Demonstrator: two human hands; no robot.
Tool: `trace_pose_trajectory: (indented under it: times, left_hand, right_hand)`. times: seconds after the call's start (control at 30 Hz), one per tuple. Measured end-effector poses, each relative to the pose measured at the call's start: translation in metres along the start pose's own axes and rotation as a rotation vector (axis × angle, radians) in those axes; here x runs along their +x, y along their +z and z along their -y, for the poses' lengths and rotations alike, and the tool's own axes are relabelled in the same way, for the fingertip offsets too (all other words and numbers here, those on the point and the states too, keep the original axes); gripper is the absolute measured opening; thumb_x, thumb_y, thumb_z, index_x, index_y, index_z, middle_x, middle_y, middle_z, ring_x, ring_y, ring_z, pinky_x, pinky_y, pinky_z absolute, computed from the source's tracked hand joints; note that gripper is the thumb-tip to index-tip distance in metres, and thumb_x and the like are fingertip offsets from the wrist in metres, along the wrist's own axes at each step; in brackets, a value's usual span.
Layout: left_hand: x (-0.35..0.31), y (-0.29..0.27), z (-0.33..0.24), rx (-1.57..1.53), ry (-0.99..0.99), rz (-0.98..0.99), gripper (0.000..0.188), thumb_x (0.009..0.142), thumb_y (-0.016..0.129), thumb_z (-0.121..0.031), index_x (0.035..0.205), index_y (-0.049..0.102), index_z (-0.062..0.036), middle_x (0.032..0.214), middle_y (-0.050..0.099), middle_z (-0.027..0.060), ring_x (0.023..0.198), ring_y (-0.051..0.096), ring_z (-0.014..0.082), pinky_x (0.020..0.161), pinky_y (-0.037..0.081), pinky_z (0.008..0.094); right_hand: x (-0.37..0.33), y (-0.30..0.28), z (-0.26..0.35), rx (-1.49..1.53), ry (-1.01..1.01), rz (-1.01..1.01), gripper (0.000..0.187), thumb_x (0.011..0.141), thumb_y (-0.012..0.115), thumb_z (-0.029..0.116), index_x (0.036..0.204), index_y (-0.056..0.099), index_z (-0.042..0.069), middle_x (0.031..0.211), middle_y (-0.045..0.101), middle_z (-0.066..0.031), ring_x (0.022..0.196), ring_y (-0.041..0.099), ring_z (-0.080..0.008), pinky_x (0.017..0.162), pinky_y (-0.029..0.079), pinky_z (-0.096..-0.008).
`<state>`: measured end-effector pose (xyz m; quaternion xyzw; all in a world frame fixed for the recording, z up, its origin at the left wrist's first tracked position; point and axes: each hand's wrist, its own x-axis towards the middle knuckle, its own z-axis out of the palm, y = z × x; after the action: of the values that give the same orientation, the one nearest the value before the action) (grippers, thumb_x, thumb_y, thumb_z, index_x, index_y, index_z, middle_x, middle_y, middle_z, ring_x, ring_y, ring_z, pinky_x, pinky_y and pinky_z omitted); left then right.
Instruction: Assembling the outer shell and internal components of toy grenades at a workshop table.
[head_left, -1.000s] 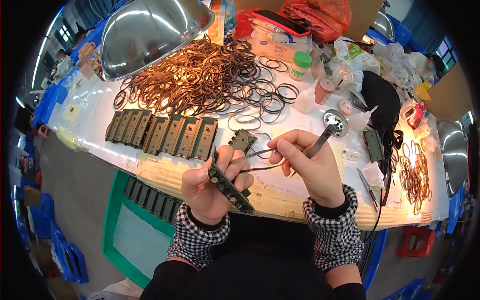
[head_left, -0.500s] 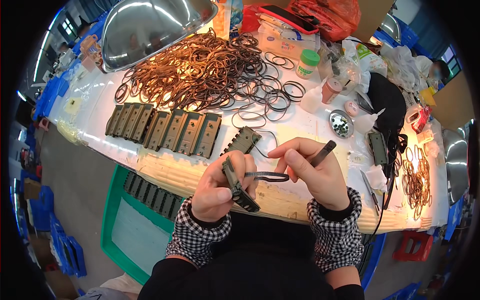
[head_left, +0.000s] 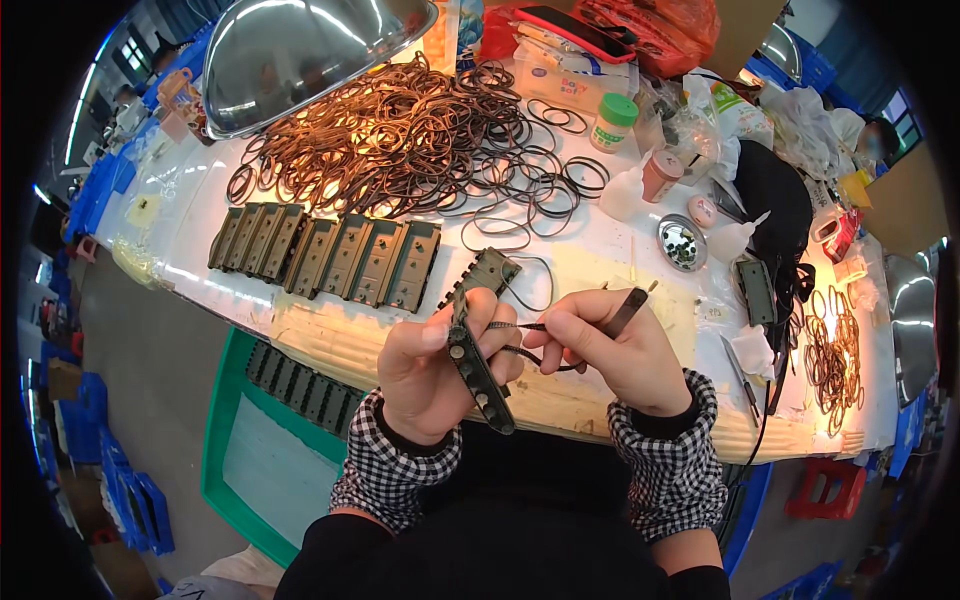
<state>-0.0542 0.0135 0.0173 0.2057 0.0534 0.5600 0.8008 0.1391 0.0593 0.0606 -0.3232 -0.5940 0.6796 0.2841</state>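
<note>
My left hand [head_left: 425, 375] grips an olive-green toy tank chassis [head_left: 482, 380], turned so that a row of small round wheels along its side shows. A thin dark rubber track [head_left: 518, 350] with fine teeth runs from the chassis across to my right hand [head_left: 625, 350]. Thumb and forefinger of that hand pinch the track's near end, while tweezers [head_left: 627, 312] stay held in the same hand, sticking out above the knuckles. Just beyond my left fingers another green chassis [head_left: 488, 275] lies on the table, with a loose track loop [head_left: 535, 285] beside it.
Several green chassis [head_left: 365, 260] stand in a row at the left, before a big heap of rubber tracks [head_left: 390, 140] under a metal lamp shade [head_left: 315, 65]. A green tray [head_left: 220, 470] sits low on the left. At right are a dish of small parts [head_left: 681, 243] and a knife [head_left: 738, 375].
My left hand has turned the chassis so its wheeled side faces up more. My right hand has moved slightly left and now pinches the track, which it was only near before.
</note>
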Motion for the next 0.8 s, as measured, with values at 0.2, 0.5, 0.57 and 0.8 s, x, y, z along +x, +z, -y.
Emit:
trace_pose_trajectory:
  times: [0.2, 0.5, 0.57, 0.8]
  left_hand:
    - [-0.001, -0.002, 0.001, -0.070, -0.025, 0.039, 0.030, 0.082, 0.059, -0.033, 0.077, 0.039, -0.0119, 0.074, 0.037, -0.0011, 0.064, 0.031, 0.0116, 0.061, 0.029, 0.0274]
    - [-0.002, 0.001, 0.003, -0.120, -0.055, 0.029, 0.028, 0.084, 0.058, -0.034, 0.077, 0.040, -0.0126, 0.073, 0.036, -0.0018, 0.065, 0.030, 0.0111, 0.061, 0.029, 0.0275]
    - [-0.002, 0.000, 0.004, -0.160, -0.052, 0.029, 0.028, 0.083, 0.058, -0.035, 0.078, 0.041, -0.0125, 0.078, 0.043, 0.0007, 0.065, 0.033, 0.0117, 0.062, 0.029, 0.0278]
    - [-0.006, -0.003, 0.000, -0.163, -0.006, 0.090, 0.029, 0.082, 0.059, -0.037, 0.086, 0.047, -0.0107, 0.107, 0.059, 0.0132, 0.070, 0.051, 0.0159, 0.065, 0.035, 0.0277]
  right_hand:
    - [0.001, 0.000, -0.004, 0.006, 0.042, -0.013, 0.029, 0.098, 0.057, 0.027, 0.094, 0.069, 0.001, 0.071, 0.066, -0.0007, 0.066, 0.057, -0.0045, 0.057, 0.041, -0.0192]
    - [0.003, -0.001, -0.009, 0.064, 0.077, -0.020, 0.037, 0.100, 0.051, 0.033, 0.093, 0.069, 0.002, 0.064, 0.064, -0.0008, 0.057, 0.052, -0.0048, 0.053, 0.038, -0.0195]
    - [0.003, -0.002, -0.009, 0.070, 0.092, -0.003, 0.038, 0.101, 0.049, 0.034, 0.092, 0.068, 0.002, 0.062, 0.063, -0.0012, 0.055, 0.050, -0.0047, 0.053, 0.037, -0.0195]
    - [0.002, -0.006, -0.009, 0.208, 0.147, 0.001, 0.040, 0.102, 0.046, 0.037, 0.091, 0.065, 0.003, 0.057, 0.061, -0.0015, 0.049, 0.046, -0.0041, 0.051, 0.035, -0.0194]
